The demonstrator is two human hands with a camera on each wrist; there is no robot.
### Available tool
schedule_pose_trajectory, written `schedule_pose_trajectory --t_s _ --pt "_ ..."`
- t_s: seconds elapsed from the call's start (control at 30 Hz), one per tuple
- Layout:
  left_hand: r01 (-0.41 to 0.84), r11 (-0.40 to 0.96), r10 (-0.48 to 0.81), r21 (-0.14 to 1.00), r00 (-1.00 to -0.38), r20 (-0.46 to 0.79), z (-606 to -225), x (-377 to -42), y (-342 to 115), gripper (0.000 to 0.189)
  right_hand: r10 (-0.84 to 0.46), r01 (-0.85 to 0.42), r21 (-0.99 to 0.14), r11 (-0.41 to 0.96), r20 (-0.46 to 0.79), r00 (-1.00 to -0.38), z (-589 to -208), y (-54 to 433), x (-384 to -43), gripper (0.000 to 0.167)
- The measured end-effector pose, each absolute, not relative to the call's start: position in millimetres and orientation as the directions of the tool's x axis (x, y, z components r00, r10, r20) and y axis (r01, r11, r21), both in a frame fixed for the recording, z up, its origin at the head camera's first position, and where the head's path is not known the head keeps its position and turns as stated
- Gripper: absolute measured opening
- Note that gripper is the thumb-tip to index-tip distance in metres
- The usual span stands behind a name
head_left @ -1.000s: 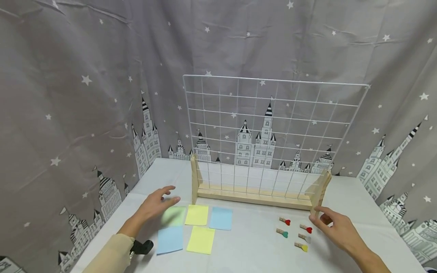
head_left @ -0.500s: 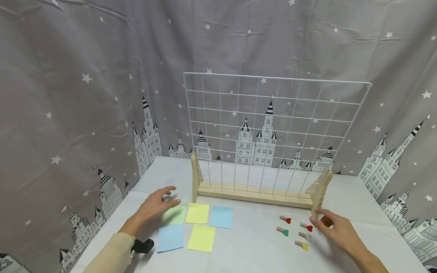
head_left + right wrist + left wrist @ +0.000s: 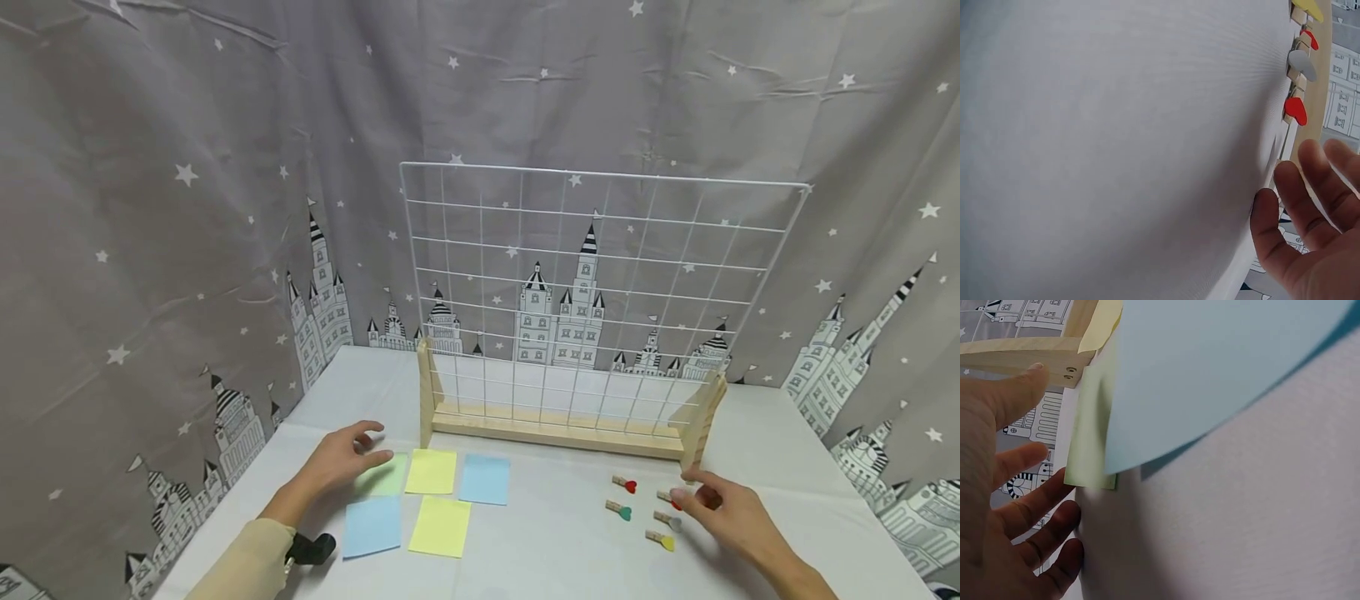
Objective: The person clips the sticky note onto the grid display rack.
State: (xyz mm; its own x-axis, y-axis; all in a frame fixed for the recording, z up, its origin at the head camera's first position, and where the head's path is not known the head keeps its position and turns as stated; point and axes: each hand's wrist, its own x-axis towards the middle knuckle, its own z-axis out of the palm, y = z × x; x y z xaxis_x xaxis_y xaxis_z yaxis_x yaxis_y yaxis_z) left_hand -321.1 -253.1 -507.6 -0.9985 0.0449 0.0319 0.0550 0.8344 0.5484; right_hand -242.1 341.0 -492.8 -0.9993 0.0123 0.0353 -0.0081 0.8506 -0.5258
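Observation:
My left hand [image 3: 333,462] hovers with relaxed, spread fingers beside a pale green sticky note [image 3: 386,475]; in the left wrist view its fingertips come near that note's edge. Two yellow sticky notes [image 3: 439,527] and two blue ones [image 3: 372,525] lie around it. On the right, my right hand [image 3: 735,517] holds nothing, its thumb tip overlapping a small wooden clothespin with a red heart [image 3: 663,497]. Around that one lie clothespins with a grey heart [image 3: 667,522], a yellow heart [image 3: 660,540], a green heart [image 3: 618,510] and another red heart [image 3: 624,483].
Behind the notes and clothespins stands a white wire grid [image 3: 600,300] in a wooden base [image 3: 558,433] with two upright ends. A white cloth covers the table [image 3: 547,542]. A grey curtain [image 3: 187,250] with stars and castles hangs behind and at the sides.
My right hand has shifted slightly left and down, off the base's right end and over the nearer red-heart clothespin. My left hand has dipped a little. Notes and clothespins stay in place.

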Motion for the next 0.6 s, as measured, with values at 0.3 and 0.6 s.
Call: schedule_pose_trajectory --t_s 0.3,0.6 --pt "0.039 0.84 0.034 0.541 -0.999 0.02 -514.7 -323.3 -257.9 0.045 0.002 -0.011 -0.494 0.869 0.027 -1.0 -497.7 339.8 -244.4 0.053" --pt "0.081 0.845 0.056 0.528 -0.996 0.063 -519.0 -322.0 -259.7 0.034 0.003 -0.018 -0.498 0.867 0.04 -0.999 -500.5 339.2 -243.0 0.044"
